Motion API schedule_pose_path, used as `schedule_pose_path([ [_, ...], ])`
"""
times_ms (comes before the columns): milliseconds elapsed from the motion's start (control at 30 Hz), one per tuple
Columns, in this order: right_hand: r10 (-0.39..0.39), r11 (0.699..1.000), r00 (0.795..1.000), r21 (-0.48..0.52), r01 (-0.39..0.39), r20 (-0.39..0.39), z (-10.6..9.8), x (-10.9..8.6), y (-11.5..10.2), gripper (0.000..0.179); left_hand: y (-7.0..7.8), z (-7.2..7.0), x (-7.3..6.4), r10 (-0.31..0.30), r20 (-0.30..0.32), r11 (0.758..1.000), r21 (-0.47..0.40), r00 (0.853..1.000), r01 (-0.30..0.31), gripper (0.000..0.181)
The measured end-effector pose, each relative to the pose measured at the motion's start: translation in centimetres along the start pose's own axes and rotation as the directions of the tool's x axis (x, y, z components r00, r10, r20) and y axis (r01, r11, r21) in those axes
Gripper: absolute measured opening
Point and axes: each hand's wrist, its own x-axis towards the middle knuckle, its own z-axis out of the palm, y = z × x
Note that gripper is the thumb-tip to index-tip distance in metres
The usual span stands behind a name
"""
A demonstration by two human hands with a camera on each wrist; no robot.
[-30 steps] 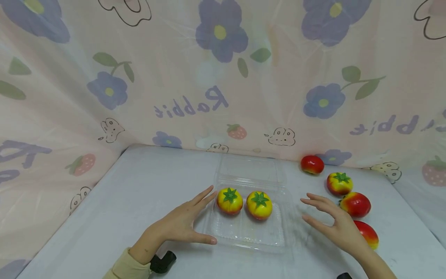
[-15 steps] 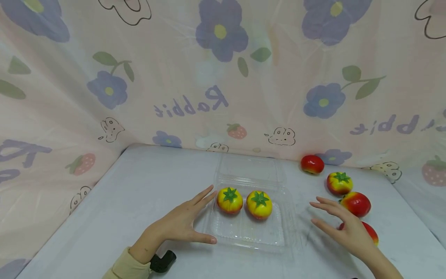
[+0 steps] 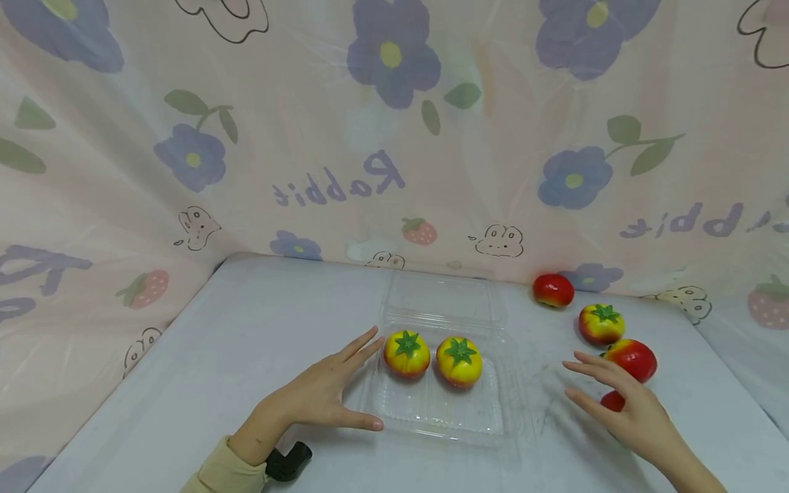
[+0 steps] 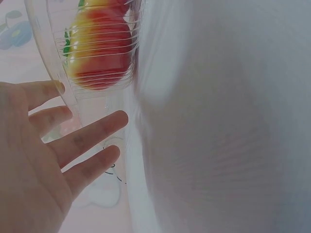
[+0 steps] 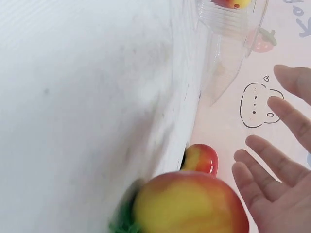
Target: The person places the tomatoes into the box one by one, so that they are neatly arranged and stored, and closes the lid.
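Note:
A clear plastic clamshell box (image 3: 437, 418) lies with its lid folded back, holding two toy fruits, yellow and red with green star-shaped tops: a left one (image 3: 407, 354) and a right one (image 3: 459, 361). My left hand (image 3: 323, 394) is beside the box's left side, fingers spread; fingertips reach its rim, but contact is unclear. Over the table on the right hovers my right hand (image 3: 635, 407), fingers apart and holding nothing. It partly hides the nearest loose fruit (image 3: 612, 400), whose red side shows between thumb and fingers. In the right wrist view a fruit (image 5: 192, 206) sits below that hand.
Three more loose fruits lie behind the right hand: a red-yellow one (image 3: 635, 359), a yellow one with its green top up (image 3: 601, 324), and a red one (image 3: 553, 290) near the back. A printed curtain (image 3: 468, 171) hangs behind the white table (image 3: 265, 315).
My right hand has moved right, away from the box and over the nearest loose fruit. The left hand and the box have stayed in place.

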Motion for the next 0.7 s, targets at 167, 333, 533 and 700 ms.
schedule_pose_path([
  [167,-0.023,1.000,0.999,-0.017,0.022,-0.023,-0.1,-0.3,0.5,0.046,0.1,0.0,0.0,0.005,-0.002,1.000,-0.001,1.000,-0.005,0.110],
  [333,-0.014,0.999,0.999,-0.037,0.013,-0.031,-0.2,-0.6,1.0,0.046,0.2,-0.1,0.0,0.004,0.000,1.000,-0.004,1.000,-0.004,0.110],
  [533,0.030,0.998,1.000,-0.063,-0.029,0.003,-0.6,-0.8,1.5,0.050,0.1,-0.1,0.0,0.006,-0.005,1.000,-0.003,1.000,-0.006,0.111],
  [700,0.044,0.997,0.999,-0.063,-0.043,0.019,-0.9,-1.1,2.0,0.051,0.1,-0.1,0.0,0.003,-0.006,1.000,-0.002,1.000,-0.003,0.111],
])
